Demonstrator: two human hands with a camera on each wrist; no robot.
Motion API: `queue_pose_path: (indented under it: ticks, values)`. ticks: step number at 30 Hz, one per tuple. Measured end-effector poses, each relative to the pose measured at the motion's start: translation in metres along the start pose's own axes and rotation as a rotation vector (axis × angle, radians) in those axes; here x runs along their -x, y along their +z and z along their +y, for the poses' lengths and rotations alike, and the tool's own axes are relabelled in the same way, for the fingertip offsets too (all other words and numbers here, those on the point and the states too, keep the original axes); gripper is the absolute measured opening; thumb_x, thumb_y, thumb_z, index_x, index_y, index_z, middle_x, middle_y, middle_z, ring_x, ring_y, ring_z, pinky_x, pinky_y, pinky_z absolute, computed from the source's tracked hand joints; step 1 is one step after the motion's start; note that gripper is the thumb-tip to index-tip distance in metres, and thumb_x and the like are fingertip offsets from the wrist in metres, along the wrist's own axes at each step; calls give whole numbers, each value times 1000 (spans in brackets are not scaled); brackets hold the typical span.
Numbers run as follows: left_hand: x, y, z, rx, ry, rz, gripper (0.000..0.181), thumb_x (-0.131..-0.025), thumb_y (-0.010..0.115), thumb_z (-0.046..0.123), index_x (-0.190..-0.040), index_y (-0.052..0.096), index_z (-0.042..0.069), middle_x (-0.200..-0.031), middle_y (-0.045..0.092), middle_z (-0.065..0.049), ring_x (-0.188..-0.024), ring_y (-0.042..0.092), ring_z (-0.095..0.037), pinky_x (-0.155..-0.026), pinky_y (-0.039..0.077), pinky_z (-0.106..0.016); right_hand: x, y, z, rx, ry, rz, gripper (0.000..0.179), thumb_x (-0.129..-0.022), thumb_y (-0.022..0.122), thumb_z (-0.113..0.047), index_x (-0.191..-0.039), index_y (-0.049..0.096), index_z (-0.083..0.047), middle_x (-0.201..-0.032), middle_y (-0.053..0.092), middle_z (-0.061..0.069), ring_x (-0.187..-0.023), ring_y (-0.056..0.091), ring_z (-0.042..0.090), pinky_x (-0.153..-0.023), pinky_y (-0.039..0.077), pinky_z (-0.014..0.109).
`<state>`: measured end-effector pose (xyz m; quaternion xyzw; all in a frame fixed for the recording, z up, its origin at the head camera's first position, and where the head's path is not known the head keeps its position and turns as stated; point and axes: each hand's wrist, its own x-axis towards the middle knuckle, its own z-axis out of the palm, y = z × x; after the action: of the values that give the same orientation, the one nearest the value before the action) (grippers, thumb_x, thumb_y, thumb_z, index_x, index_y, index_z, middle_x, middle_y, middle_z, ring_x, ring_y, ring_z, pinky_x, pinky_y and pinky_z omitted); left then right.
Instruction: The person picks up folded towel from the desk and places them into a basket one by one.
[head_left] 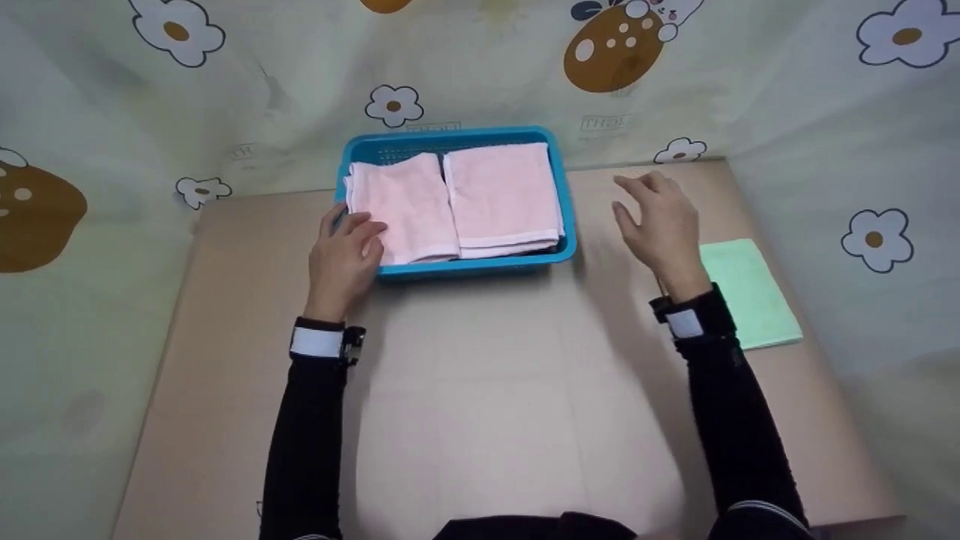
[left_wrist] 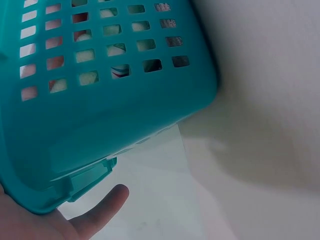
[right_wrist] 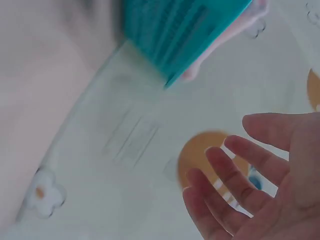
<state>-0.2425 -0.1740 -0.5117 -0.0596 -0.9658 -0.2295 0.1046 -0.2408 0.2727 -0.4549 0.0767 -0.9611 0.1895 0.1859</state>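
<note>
A blue plastic basket [head_left: 480, 268] with perforated walls stands at the table's back edge. In it lie two folded pink towels side by side, a left towel [head_left: 401, 206] and a right towel [head_left: 502, 195], both with white edging. My left hand [head_left: 341, 259] rests over the basket's front left corner, some fingertips on the left towel. One finger stretches outside the wall in the left wrist view, below the basket's end wall [left_wrist: 125, 100]. My right hand [head_left: 664, 225] is in the air right of the basket, fingers loosely bent and apart, holding nothing.
A folded green towel [head_left: 750, 296] lies on the table's right side, partly behind the right wrist. The wooden table [head_left: 480, 420] is bordered at the back and sides by a patterned cloth [head_left: 285, 97]. Pale and coloured contents show through the basket's holes.
</note>
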Motion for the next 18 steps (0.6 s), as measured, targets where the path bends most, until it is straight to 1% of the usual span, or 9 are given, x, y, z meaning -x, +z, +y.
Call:
queue_pose_path:
  ticks: [2,5,8,11,14,16,18]
  values:
    - [0,0,0,0,8,4,38,-103,50,29,-130,72,15,-149,58,-11,-156,24,-32,-117,36,-63,8,-6,24,9,28,9,36,-102,63,-19,-137,66,-8,-117,64,20,-106,61,39,-83,51,55]
    - [0,-1,-1,-2,13,5,38,-103,50,29,-130,72,15,-149,58,-12,-156,24,-32,-116,36,-64,19,-12,59,12,108,-26,39,-102,63,-19,-139,64,-7,-120,63,22,-108,61,43,-83,50,58]
    - [0,-1,-1,0,1,0,38,-104,50,30,-131,71,16,-151,57,-10,-157,22,-31,-117,35,-64,31,-16,94,8,213,-112,44,-103,61,-23,-144,59,-5,-128,60,26,-111,60,47,-85,49,60]
    - [1,-1,-1,5,-7,-4,38,-104,49,32,-132,71,17,-152,56,-8,-157,21,-30,-117,34,-64,47,-19,127,12,306,-241,53,-103,60,-25,-150,50,-3,-139,52,33,-119,53,53,-92,46,67]
    - [0,-1,-1,11,-2,-4,39,-104,49,32,-131,72,16,-151,56,-8,-157,21,-30,-118,34,-64,65,-22,155,39,363,-352,61,-102,61,-28,-153,44,1,-144,42,40,-125,44,59,-96,41,73]
    - [1,0,-1,15,0,0,38,-104,49,31,-131,72,16,-151,57,-8,-157,21,-30,-118,34,-63,75,-26,169,52,389,-390,66,-100,63,-31,-153,42,3,-144,37,43,-125,40,62,-95,40,75]
    - [1,0,0,18,-2,3,38,-104,50,31,-131,72,16,-150,57,-8,-157,21,-29,-119,33,-63,82,-29,180,51,418,-402,71,-100,64,-36,-154,41,4,-143,34,45,-123,40,64,-92,42,75]
